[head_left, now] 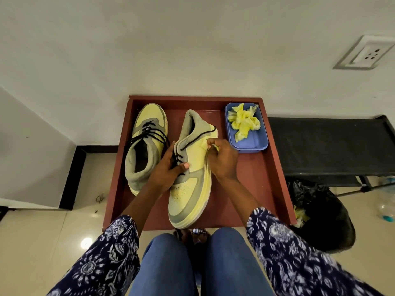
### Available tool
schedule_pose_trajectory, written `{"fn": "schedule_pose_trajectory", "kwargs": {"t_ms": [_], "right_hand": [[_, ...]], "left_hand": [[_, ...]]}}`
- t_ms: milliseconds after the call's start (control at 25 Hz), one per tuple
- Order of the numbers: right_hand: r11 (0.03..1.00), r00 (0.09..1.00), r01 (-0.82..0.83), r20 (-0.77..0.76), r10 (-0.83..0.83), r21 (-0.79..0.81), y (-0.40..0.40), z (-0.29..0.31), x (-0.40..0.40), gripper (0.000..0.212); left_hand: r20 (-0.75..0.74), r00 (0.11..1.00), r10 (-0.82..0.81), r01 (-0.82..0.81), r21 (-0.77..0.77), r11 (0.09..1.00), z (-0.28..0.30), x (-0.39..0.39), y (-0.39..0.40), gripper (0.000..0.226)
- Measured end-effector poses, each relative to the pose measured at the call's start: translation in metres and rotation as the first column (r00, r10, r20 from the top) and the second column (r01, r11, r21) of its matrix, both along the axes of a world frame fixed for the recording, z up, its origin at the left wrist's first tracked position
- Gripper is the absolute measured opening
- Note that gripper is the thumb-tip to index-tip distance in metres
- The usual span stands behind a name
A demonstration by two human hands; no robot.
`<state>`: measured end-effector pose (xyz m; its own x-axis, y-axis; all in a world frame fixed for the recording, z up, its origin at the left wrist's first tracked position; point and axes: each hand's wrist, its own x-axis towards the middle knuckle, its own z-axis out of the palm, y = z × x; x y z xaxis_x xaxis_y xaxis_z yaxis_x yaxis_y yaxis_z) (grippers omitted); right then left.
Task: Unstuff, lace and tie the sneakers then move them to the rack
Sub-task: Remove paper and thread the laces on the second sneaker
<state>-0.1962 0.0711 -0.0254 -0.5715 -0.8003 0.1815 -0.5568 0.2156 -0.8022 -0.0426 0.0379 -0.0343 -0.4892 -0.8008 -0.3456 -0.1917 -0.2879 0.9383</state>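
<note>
Lying on the brown tray [267, 178], two yellow-grey sneakers sit side by side. The left hand [168, 171] grips the right sneaker [192, 174] at its laces; the right hand [222, 159] pinches a black lace [198, 135] beside it. The left sneaker [147, 146] is laced. A blue bin [256, 142] holds crumpled yellow paper [243, 122].

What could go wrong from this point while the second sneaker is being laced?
1. The sneaker being laced lies tilted on its side, steadied only by the left hand; a hard pull by the right hand might roll it.
2. The black lace runs loose across the collar, so it may end up uneven or skip an eyelet.
3. Its toe overhangs the near edge of the brown tray, so it could slip off toward the person's knees.
</note>
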Motion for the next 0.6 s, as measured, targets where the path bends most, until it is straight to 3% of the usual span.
{"fn": "schedule_pose_trajectory", "kwargs": {"t_ms": [120,240,360,600], "right_hand": [[0.991,0.990,-0.136,-0.031,0.136,-0.010,0.030,-0.005,0.016,0.032],[0.974,0.960,-0.225,-0.165,0.226,0.025,0.048,-0.014,0.031,0.034],[0.969,0.931,-0.245,-0.270,0.245,0.036,0.034,-0.012,0.031,0.031],[0.985,0.934,-0.169,-0.316,0.167,0.020,-0.009,-0.009,0.015,0.033]], "left_hand": [[0.006,1.000,-0.006,0.006,-0.012,1.000,0.000,0.001,0.000,0.069],[0.025,1.000,-0.019,0.020,-0.025,0.999,0.000,0.000,0.000,0.069],[0.070,0.997,-0.043,0.047,-0.059,0.997,-0.003,0.000,0.000,0.071],[0.176,0.982,-0.064,0.088,-0.132,0.987,-0.007,-0.002,0.002,0.082]]}}
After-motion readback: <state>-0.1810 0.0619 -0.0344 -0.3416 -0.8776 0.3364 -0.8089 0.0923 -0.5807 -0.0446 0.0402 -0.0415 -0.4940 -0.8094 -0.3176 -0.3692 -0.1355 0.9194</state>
